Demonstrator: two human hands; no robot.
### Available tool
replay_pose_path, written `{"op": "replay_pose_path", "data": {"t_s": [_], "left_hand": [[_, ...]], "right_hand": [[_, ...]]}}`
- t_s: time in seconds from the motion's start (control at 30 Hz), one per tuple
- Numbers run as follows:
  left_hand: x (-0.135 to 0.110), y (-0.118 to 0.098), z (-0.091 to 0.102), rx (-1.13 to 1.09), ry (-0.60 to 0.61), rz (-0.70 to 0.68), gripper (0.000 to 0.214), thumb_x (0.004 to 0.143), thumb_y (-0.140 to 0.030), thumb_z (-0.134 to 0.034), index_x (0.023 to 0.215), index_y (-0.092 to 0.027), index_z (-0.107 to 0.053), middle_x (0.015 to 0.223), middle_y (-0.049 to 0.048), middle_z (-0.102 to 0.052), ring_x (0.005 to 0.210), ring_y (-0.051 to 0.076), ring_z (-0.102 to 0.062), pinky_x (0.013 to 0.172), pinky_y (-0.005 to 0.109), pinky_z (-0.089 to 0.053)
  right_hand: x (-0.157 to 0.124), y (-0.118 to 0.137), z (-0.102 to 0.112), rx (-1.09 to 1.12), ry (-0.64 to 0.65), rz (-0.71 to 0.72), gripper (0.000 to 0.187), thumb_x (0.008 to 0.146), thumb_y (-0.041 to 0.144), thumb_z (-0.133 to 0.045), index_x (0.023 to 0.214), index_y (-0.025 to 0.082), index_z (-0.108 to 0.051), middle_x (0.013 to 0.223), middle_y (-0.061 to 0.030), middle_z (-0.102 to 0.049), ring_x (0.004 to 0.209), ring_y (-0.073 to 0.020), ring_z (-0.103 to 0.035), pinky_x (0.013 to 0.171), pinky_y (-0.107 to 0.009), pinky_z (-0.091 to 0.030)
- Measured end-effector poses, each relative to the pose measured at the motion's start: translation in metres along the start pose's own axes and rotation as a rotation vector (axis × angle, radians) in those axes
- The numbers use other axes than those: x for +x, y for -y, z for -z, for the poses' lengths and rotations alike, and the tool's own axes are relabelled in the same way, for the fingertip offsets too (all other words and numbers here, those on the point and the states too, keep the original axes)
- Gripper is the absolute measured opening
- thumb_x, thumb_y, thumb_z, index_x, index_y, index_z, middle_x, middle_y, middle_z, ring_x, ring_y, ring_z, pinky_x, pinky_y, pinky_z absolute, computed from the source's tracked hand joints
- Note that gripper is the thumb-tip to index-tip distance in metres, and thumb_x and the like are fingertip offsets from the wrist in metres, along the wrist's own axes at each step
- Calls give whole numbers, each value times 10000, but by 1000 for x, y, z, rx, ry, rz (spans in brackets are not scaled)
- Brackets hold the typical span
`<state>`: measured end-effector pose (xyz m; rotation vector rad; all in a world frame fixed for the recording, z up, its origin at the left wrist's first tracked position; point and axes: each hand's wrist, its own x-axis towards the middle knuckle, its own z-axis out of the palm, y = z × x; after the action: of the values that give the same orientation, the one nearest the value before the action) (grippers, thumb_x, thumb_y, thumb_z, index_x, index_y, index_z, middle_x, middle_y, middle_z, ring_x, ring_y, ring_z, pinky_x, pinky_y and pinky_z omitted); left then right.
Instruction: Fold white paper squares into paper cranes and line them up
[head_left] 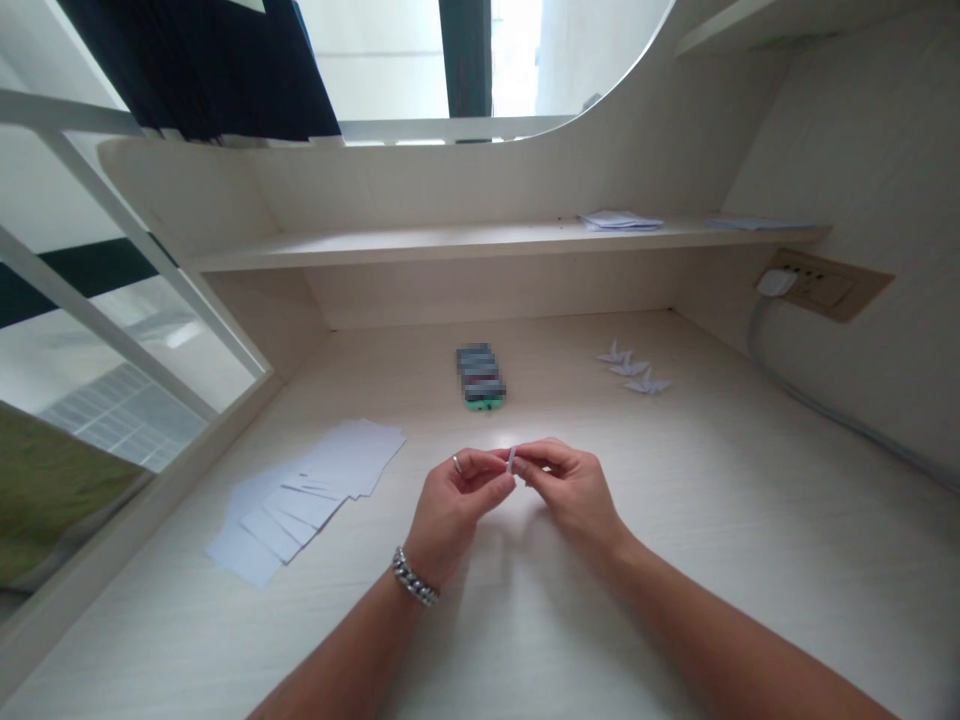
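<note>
Between my fingertips, above the middle of the desk, is a small narrow piece of folded white paper (511,460). My left hand (457,500), with a ring and a chain bracelet, pinches it from the left. From the right, my right hand (574,490) pinches it with thumb and forefinger. Most of the paper is covered by the fingers, so its full shape cannot be made out. Several small folded paper cranes (634,370) stand in a group on the desk, beyond my right hand. Loose white paper sheets (322,480) lie fanned out and overlapping, left of my left hand.
A phone (481,375), its screen blurred, lies beyond my hands on the pale desk (712,560). Folded papers (620,220) rest on the shelf (420,243). A grey cable (832,410) runs from the wall socket (829,283) along the right side. A railing (127,210) borders the left.
</note>
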<state>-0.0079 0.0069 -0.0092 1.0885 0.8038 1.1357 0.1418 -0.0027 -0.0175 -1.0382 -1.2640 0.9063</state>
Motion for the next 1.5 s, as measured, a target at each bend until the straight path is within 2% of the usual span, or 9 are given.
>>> {"op": "replay_pose_path", "data": {"t_s": [0.37,0.57,0.73,0.9,1.07,1.2,1.27,1.37,1.5], "left_hand": [[1,5,0,-36,22,-36,179,653,-145,-805,774,-139,-673,957,54,-725,867,144,-666,862,307,-518],[2,5,-1,-44,26,-60,171,643,-136,-813,754,-141,-683,883,39,-727,830,134,-661,820,276,-521],[3,6,2,-20,3,-62,169,641,-133,-814,761,-148,-696,935,40,-724,856,138,-659,835,274,-518],[5,6,3,-27,-17,-25,190,620,-146,-829,754,-139,-695,884,34,-722,799,129,-655,792,260,-527],[4,5,0,-62,-17,43,242,604,-169,-842,781,-118,-685,796,44,-724,752,143,-663,761,280,-532],[3,2,-2,-117,-26,112,271,595,-188,-852,778,-103,-672,747,48,-716,701,137,-658,721,275,-534],[3,0,-2,-167,-34,121,272,591,-194,-856,765,-103,-667,733,40,-709,700,133,-656,710,265,-534],[3,-2,-2,-259,-38,134,280,582,-202,-862,763,-111,-670,719,20,-696,706,130,-658,696,245,-532],[1,-3,-2,-308,-6,186,279,574,-186,-867,761,-110,-675,712,22,-701,657,109,-649,656,215,-521]], "right_hand": [[-4,8,-1,-4,2,17,136,774,239,-712,899,231,-767,936,-66,-718,896,-213,-665,772,-326,-526],[-5,5,-3,27,-46,-28,147,742,264,-739,871,202,-768,900,-71,-725,852,-215,-669,755,-328,-522],[-2,6,-3,79,-41,-127,154,705,301,-763,781,173,-725,785,-49,-717,743,-186,-652,709,-312,-511],[-1,3,-2,38,14,-141,174,728,312,-735,737,169,-635,739,-20,-656,715,-162,-603,625,-273,-466],[-5,0,-2,61,53,-101,143,784,277,-682,834,186,-585,758,5,-613,693,-143,-581,607,-268,-474],[-6,3,0,56,89,-80,92,796,254,-665,824,178,-621,762,-6,-620,700,-146,-595,619,-274,-507],[-6,5,1,71,137,-75,116,781,252,-681,860,173,-652,821,-28,-643,760,-161,-615,656,-284,-527],[-6,8,3,127,220,-91,268,715,252,-755,954,181,-656,899,-37,-654,807,-170,-631,700,-297,-543],[-6,7,6,115,212,-81,282,679,256,-793,919,181,-666,876,-31,-662,788,-164,-629,702,-295,-544]]}}
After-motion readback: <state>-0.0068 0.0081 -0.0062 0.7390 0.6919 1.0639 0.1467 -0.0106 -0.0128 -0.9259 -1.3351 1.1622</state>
